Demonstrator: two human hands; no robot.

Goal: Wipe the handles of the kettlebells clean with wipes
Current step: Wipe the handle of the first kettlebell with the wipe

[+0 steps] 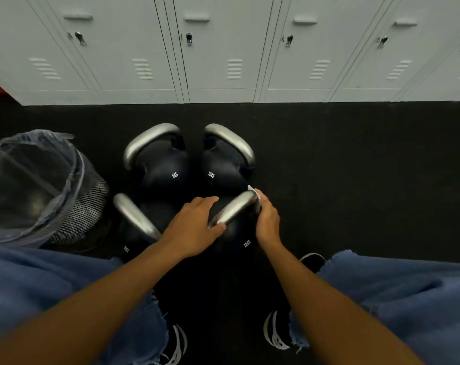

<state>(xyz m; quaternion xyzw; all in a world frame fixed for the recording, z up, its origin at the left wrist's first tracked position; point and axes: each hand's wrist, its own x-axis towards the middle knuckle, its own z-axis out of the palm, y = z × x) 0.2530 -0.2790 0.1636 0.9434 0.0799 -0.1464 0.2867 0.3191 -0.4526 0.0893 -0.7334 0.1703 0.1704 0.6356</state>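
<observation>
Both hands met on the near-right kettlebell's handle [232,210], which ran diagonally: left hand [194,227] steadied its lower end, right hand [267,219] gripped a wipe [253,191] at its upper end.

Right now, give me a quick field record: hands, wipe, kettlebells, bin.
left hand: grips the near right handle at its lower end
right hand: presses the wipe on that handle's upper end
kettlebells: four, in a two-by-two cluster on the floor
marks: the near right one reads 12KG
bin: lined, left of the cluster
lockers: behind
</observation>
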